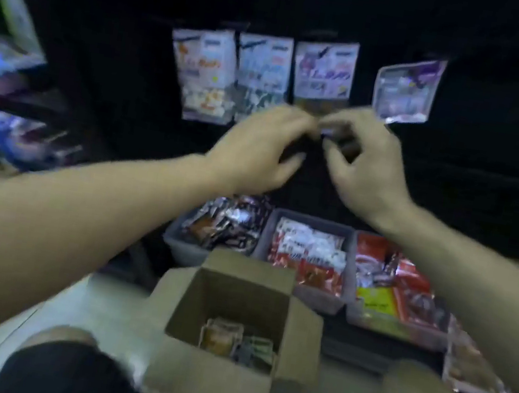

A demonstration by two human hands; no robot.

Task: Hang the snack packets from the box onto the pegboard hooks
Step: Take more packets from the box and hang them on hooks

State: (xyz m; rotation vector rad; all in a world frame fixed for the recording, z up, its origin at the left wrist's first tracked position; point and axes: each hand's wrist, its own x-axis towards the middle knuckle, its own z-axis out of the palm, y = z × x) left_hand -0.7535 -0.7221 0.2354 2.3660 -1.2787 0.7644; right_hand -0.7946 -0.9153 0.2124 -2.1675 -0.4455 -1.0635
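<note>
Dark pegboard [458, 180] across the far side, blurred. Open cardboard box [229, 337] near centre, a few packets [236, 342] lying at its bottom. Three grey bins [316, 299] of packets just beyond the box, side by side. Four packets hung in a row on the far board: orange [202, 73] at left, blue [261, 74] beside it, purple [324, 70] next, and a tilted one [405, 90] set apart at right. Left hand [258, 152] and right hand [364, 168] raised together below the purple packet, fingertips meeting and pinching a small dark item [329, 132] between them, too blurred to identify. Hooks not discernible.
</note>
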